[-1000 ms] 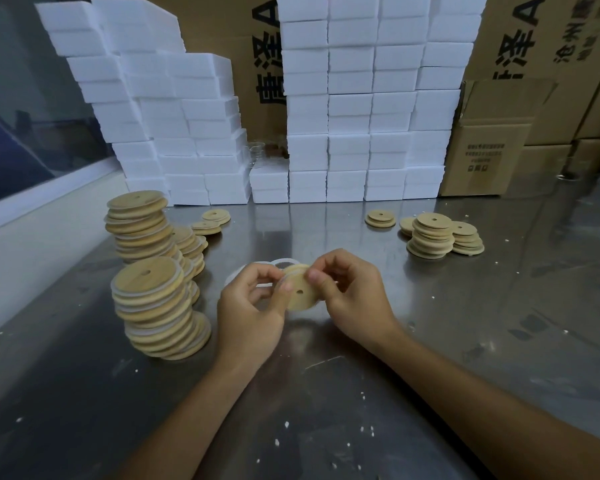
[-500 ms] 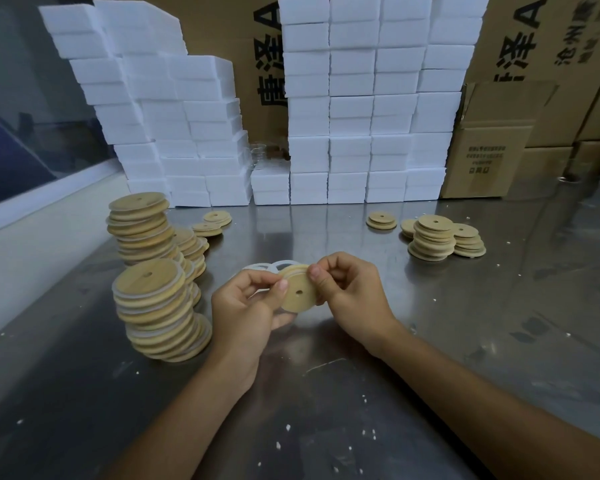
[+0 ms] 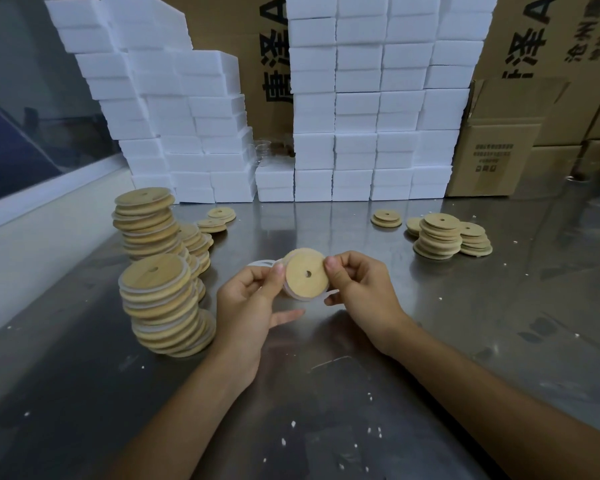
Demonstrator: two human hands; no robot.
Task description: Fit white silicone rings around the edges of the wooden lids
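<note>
A round wooden lid (image 3: 305, 273) with a small centre hole is held upright above the steel table, its flat face towards me. My left hand (image 3: 253, 303) pinches its left edge and my right hand (image 3: 361, 292) pinches its right edge. A white silicone ring (image 3: 300, 296) runs round the lid's lower edge. Loose white rings (image 3: 262, 263) lie on the table just behind my left hand. To the left lean tall stacks of lids with white rings (image 3: 160, 303). Low stacks of bare wooden lids (image 3: 440, 235) stand at the right.
The steel table (image 3: 326, 393) is dotted with white crumbs. White foam boxes (image 3: 368, 109) are piled along the back, brown cartons (image 3: 499, 147) behind and to the right. A taller leaning lid stack (image 3: 144, 220) and two single lids (image 3: 217, 218) sit at the back left.
The lid has turned in my fingers so its full flat face now shows, and both hands have lifted it slightly. The white ring now shows along its lower edge.
</note>
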